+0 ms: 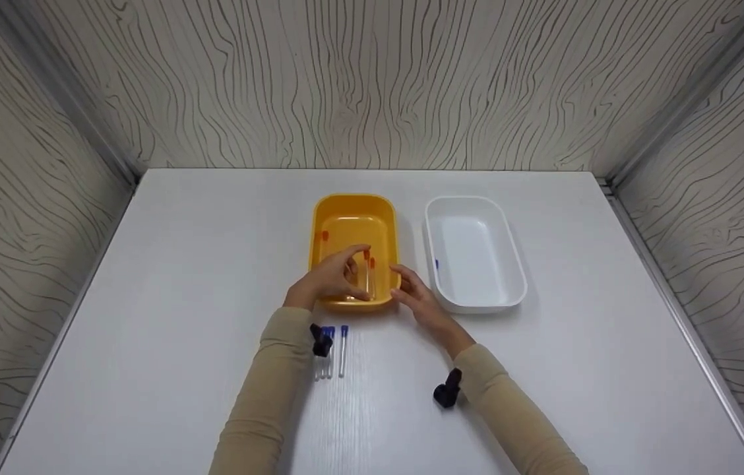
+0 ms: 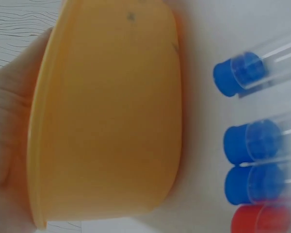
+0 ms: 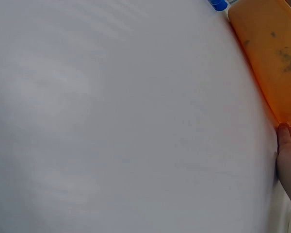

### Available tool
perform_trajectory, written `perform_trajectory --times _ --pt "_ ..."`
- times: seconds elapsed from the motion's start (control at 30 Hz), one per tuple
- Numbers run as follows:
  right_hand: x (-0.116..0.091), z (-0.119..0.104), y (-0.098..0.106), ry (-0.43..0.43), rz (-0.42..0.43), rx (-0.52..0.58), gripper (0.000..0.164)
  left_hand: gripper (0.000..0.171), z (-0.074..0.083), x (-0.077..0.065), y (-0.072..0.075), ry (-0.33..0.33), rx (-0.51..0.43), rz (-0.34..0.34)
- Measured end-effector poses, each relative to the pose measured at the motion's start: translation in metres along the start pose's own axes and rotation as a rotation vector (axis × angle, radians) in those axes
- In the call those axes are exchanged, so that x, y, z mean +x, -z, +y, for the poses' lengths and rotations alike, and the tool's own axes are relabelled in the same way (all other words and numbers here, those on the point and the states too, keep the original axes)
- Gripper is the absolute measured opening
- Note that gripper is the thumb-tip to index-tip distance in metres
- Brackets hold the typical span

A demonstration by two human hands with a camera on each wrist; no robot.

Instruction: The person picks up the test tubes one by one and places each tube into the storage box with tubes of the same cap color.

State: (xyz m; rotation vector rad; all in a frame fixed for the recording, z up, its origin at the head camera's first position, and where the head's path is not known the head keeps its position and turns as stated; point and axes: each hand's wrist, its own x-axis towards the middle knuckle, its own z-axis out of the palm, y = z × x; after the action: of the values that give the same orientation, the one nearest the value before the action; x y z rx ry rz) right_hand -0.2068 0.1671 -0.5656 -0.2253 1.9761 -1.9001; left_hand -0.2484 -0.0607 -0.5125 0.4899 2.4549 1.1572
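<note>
Head view: the person's left hand (image 1: 332,274) is down in the yellow tray (image 1: 349,223), thumb and forefinger spread lengthwise along a red-capped tube (image 1: 367,276), pinching it at its ends. A second tube (image 1: 373,282) with a red cap lies just beside it, and another red cap (image 1: 325,235) shows near the tray's left wall. The right hand (image 1: 423,302), fingers relaxed, touches the tray's right side. Further right I see a white tray (image 1: 477,257) with a blue cap (image 1: 437,264) by its left wall. Nearer me, blue-capped tubes (image 1: 343,353) lie on the desk (image 1: 181,297); the left wrist view shows a red stopper (image 2: 259,218) beside theirs.
</note>
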Motion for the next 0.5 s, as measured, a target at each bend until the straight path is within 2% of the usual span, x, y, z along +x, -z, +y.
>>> perform_trajectory --times 0.27,0.5 --pt "0.0009 -0.0014 -0.0010 0.011 -0.011 -0.001 0.056 0.089 0.0007 0.0006 -0.0002 0.014 0.011 -0.007" --pt "-0.0003 -0.0023 -0.0016 -0.011 -0.004 0.000 0.056 0.085 0.0002 -0.0008 -0.0017 -0.010 0.019 0.010"
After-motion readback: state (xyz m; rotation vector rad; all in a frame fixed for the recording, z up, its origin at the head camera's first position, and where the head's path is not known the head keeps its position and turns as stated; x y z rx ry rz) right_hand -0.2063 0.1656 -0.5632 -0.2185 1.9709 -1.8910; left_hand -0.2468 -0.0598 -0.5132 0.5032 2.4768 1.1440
